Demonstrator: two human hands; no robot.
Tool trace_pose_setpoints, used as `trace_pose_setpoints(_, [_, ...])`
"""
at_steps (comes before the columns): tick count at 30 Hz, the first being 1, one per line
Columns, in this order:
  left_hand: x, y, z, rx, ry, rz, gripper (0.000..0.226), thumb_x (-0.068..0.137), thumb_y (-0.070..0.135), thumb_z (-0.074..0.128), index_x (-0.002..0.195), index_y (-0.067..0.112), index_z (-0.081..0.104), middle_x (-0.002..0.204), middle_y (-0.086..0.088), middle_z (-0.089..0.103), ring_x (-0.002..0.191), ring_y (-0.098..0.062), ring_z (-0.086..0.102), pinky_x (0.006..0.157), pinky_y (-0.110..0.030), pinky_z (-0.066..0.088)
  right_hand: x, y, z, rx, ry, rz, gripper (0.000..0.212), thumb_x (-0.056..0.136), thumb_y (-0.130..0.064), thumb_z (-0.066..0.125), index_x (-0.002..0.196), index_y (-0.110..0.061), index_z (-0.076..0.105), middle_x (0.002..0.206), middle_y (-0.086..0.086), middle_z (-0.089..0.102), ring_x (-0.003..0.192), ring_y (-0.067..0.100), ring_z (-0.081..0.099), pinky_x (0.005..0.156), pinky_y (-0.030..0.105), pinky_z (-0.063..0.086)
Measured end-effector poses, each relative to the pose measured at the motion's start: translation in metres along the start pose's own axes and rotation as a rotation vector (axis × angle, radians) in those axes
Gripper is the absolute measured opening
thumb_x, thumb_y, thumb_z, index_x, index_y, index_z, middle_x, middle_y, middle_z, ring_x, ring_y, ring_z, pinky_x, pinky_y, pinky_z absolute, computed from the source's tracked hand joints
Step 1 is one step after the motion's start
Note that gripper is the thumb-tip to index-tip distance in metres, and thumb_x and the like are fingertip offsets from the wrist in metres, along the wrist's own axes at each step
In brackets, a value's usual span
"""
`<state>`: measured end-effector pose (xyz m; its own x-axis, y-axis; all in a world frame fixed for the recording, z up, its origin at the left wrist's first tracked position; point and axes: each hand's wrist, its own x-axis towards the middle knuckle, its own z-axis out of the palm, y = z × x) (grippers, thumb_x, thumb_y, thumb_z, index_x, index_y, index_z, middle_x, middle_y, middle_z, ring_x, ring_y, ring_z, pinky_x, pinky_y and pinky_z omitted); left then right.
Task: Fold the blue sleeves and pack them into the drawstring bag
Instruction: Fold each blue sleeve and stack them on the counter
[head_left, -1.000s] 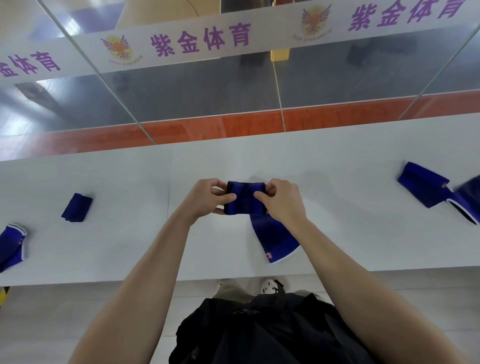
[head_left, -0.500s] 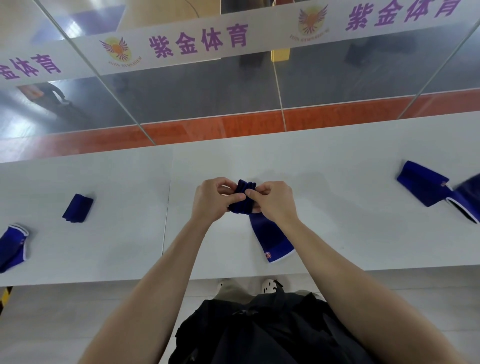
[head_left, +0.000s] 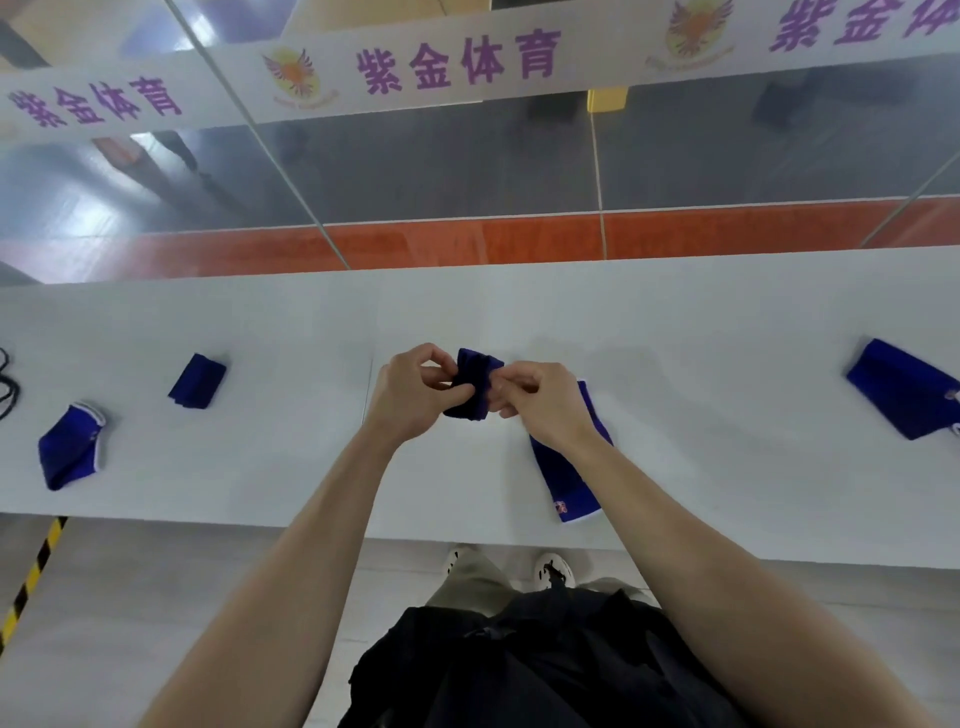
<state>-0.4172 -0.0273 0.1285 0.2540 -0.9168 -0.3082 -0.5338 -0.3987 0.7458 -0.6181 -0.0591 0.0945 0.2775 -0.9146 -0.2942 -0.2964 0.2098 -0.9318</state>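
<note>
Left hand (head_left: 415, 392) and right hand (head_left: 540, 402) pinch the folded sleeve (head_left: 472, 384) between them; keep edges aligned, press flat on table (head_left: 701, 415).

Blue sleeves (head_left: 474, 383), white-trimmed cuffs; white table (head_left: 675, 364); yellow-black striped floor tape (head_left: 31, 577); purple-lettered banner (head_left: 457, 60).

From my feed the person's forearms are bare the whole way down, no sleeves, watch or rings that I can spot on the left hand (head_left: 415, 395) or right hand (head_left: 545, 405). Black top (head_left: 545, 670) bunched at the waist, khaki trousers (head_left: 472, 577), and white shoes (head_left: 555, 569) with dark markings.
</note>
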Motion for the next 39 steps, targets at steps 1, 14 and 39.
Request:
trace_pose_setpoints(1, [-0.001, -0.004, -0.005, -0.05, -0.003, -0.03, 0.023, 0.087, 0.022, 0.091, 0.096, 0.022, 0.069, 0.088, 0.004, 0.086, 0.082, -0.008, 0.08, 0.075, -0.029, 0.058, 0.001, -0.001, 0.004, -0.042, 0.018, -0.009, 0.007, 0.102, -0.018, 0.074, 0.104, -0.017, 0.081, 0.091, -0.004, 0.083, 0.086, 0.014, 0.08, 0.085, 0.039, 0.066])
trace_pose_setpoints(14, [-0.012, -0.074, -0.067, -0.185, -0.23, -0.062, 0.032, 0.103, 0.024, 0.078, 0.123, 0.023, 0.053, 0.118, -0.003, 0.084, 0.108, -0.021, 0.081, 0.098, -0.043, 0.064, 0.022, -0.024, 0.079, 0.02, -0.131, 0.212, 0.025, 0.086, -0.029, 0.093, 0.101, -0.016, 0.078, 0.091, 0.0, 0.085, 0.078, 0.02, 0.084, 0.092, 0.051, 0.067])
trace_pose_setpoints(39, [0.117, -0.315, -0.209, 0.791, 0.168, 0.187, 0.03, 0.094, 0.026, 0.075, 0.119, 0.013, 0.062, 0.119, -0.009, 0.06, 0.104, -0.03, 0.06, 0.089, -0.044, 0.052, 0.041, -0.028, 0.322, -0.953, -0.246, 0.153, 0.04, 0.108, -0.031, 0.057, 0.143, -0.013, 0.063, 0.144, 0.006, 0.059, 0.126, 0.033, 0.064, 0.103, 0.046, 0.055])
